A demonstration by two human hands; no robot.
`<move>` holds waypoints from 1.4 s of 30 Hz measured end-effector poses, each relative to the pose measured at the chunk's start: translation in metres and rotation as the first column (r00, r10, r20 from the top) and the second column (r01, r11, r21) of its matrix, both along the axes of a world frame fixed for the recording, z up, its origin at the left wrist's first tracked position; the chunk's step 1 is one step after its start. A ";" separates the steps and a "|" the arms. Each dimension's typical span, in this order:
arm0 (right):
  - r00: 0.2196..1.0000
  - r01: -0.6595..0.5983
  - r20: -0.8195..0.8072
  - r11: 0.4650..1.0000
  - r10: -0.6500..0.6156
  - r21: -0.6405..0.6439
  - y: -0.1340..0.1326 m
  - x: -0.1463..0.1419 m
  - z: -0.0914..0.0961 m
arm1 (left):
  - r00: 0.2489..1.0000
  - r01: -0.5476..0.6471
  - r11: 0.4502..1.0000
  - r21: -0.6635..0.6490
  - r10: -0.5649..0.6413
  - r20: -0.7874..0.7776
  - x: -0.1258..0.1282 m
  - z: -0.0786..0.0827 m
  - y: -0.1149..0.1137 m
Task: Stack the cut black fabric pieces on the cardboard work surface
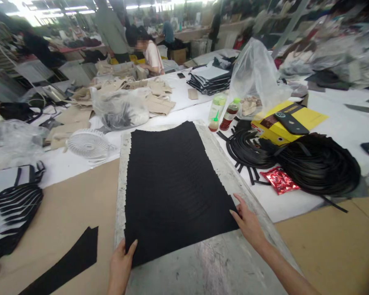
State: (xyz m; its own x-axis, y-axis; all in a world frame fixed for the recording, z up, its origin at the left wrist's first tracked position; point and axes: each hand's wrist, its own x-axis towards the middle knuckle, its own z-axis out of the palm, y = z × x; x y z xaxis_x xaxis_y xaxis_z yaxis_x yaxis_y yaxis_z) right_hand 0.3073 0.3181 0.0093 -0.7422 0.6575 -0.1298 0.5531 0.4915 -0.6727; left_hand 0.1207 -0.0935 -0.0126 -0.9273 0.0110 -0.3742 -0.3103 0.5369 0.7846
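Note:
A large black fabric panel (172,184) lies over a grey, scuffed board (215,262) in front of me. My left hand (123,256) pinches the panel's near left corner between thumb and fingers. At the near right corner, my right hand (247,219) grips the edge, thumb on the near side and forefinger stretched along it. The fabric spreads away from both hands, its left edge slightly jagged. A narrow black fabric piece (70,262) rests on the brown surface left of my left hand.
On the right are coiled black strips (320,164), a red shiny packet (279,180), a phone (291,123) and a drink bottle (229,114). A white fan (88,144) and striped pieces (14,209) lie left. Behind, a person (152,55) sits among beige pieces.

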 end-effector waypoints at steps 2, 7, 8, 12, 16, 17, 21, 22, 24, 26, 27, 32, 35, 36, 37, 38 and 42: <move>1.000 0.003 0.000 1.000 -0.003 0.008 0.003 -0.001 -0.002 | 0.999 0.024 1.000 0.014 -0.024 0.027 -0.001 -0.006 -0.002; 1.000 -0.003 0.011 1.000 0.003 0.009 0.009 0.001 -0.010 | 0.999 0.044 0.999 -0.023 -0.044 0.022 0.000 -0.012 0.000; 1.000 -0.004 0.010 1.000 0.004 0.003 0.009 0.001 -0.012 | 0.999 0.037 0.999 -0.031 -0.037 0.018 0.000 -0.010 0.000; 1.000 0.012 0.003 1.000 -0.012 -0.009 0.009 0.006 -0.014 | 0.999 0.030 0.999 0.026 -0.030 0.014 0.002 -0.001 0.005; 1.000 0.012 0.004 1.000 -0.012 0.020 0.008 0.009 -0.014 | 0.999 0.037 0.997 0.070 -0.037 0.007 0.003 0.004 0.007; 1.000 0.004 0.008 1.000 -0.004 0.025 0.008 0.010 -0.015 | 0.999 0.032 0.997 0.070 -0.032 0.002 0.003 0.004 0.007; 0.999 -0.025 0.025 0.997 0.023 0.079 0.009 0.012 -0.023 | 1.000 0.018 0.998 0.052 -0.017 -0.023 0.005 0.005 0.008; 0.999 -0.022 0.027 0.995 0.020 0.097 0.010 0.012 -0.026 | 0.999 0.015 0.999 0.042 -0.014 -0.029 0.005 0.005 0.008; 0.999 -0.017 0.032 0.994 0.014 0.108 0.011 0.012 -0.031 | 0.999 0.008 1.000 0.020 -0.007 -0.041 0.005 0.004 0.008; 0.999 -0.007 0.048 0.996 0.003 0.092 0.012 0.012 -0.035 | 0.999 0.001 1.000 0.000 -0.001 -0.052 0.005 0.004 0.008; 0.998 -0.004 0.060 0.997 -0.001 0.080 0.011 0.012 -0.036 | 0.998 -0.002 1.000 -0.008 0.001 -0.055 0.005 0.004 0.008; 0.994 0.028 0.103 0.998 -0.033 0.048 0.009 0.013 -0.038 | 0.998 0.000 0.999 -0.049 -0.003 -0.066 0.007 0.006 0.009; 0.992 0.047 0.117 0.998 -0.052 0.050 0.008 0.013 -0.039 | 0.997 -0.006 0.996 -0.093 0.000 -0.072 0.007 0.007 0.010; 0.992 0.050 0.115 0.997 -0.056 0.053 0.008 0.012 -0.040 | 0.997 -0.011 0.994 -0.111 0.003 -0.076 0.007 0.007 0.010; 0.993 0.051 0.107 0.997 -0.057 0.056 0.007 0.011 -0.040 | 0.997 -0.016 0.991 -0.130 0.006 -0.079 0.006 0.007 0.010; 0.994 0.051 0.095 0.997 -0.058 0.066 0.007 0.010 -0.040 | 0.997 -0.021 0.989 -0.148 0.009 -0.081 0.006 0.007 0.011; 0.995 0.051 0.083 0.992 -0.061 0.119 0.002 0.006 -0.033 | 0.997 -0.019 0.979 -0.202 0.004 -0.076 0.006 0.008 0.012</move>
State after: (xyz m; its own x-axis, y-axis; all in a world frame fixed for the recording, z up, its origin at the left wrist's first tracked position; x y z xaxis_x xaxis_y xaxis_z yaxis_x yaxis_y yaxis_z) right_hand 0.3132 0.3197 -0.0235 -0.6930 0.7122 -0.1113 0.6353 0.5305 -0.5613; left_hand 0.1264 -0.0812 -0.0043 -0.9523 -0.0683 -0.2975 -0.2619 0.6834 0.6814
